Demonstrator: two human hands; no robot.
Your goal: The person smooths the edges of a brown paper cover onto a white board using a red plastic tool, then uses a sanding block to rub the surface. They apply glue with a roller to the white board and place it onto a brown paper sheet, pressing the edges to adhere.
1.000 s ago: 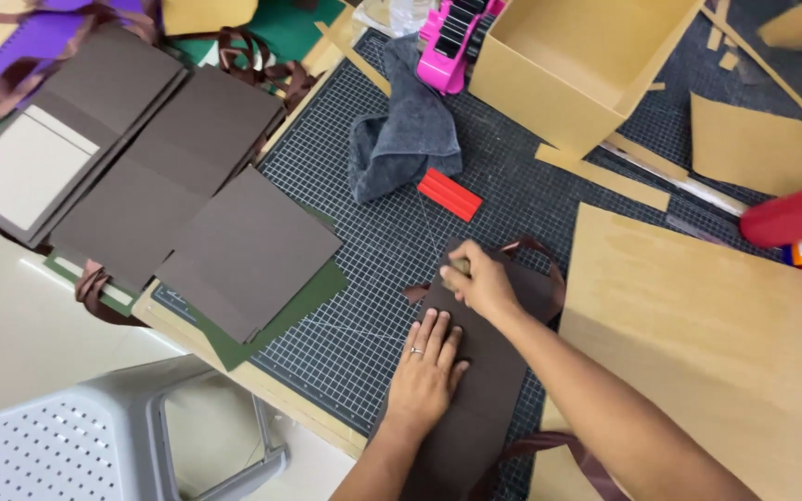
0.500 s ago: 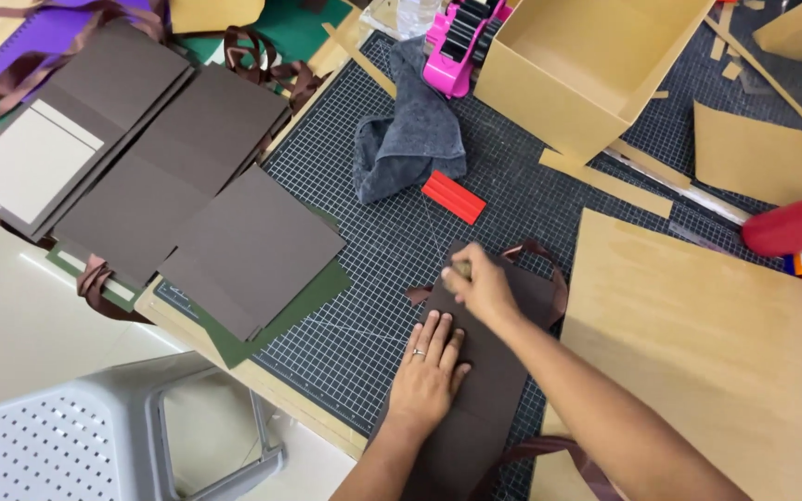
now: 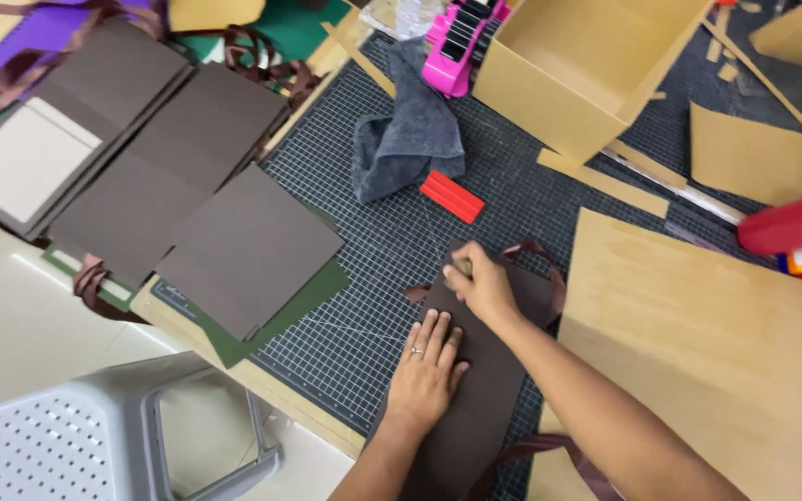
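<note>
Brown cover strip [image 3: 475, 408] lay on cutting mat [image 3: 364, 278], under both palms. Left hand [image 3: 427, 369] flat, fingers together, pinning it. Right hand [image 3: 483, 286] curled around small tool (hardly visible), rubbing far end. Smoothing step, likely; next stroke needed firm pressure beyond fingertips.

The dark brown strip [image 3: 475, 390] under both hands looks like matt, smooth paper-covered board, as do the brown panels [image 3: 243, 250]. The cutting mat [image 3: 373, 278] is matt, gridded rubbery plastic. The grey cloth [image 3: 406, 139] is soft and felt-like. The tan box [image 3: 577, 65] is raw, matt cardboard. The stool [image 3: 67, 445] is perforated grey plastic.
</note>
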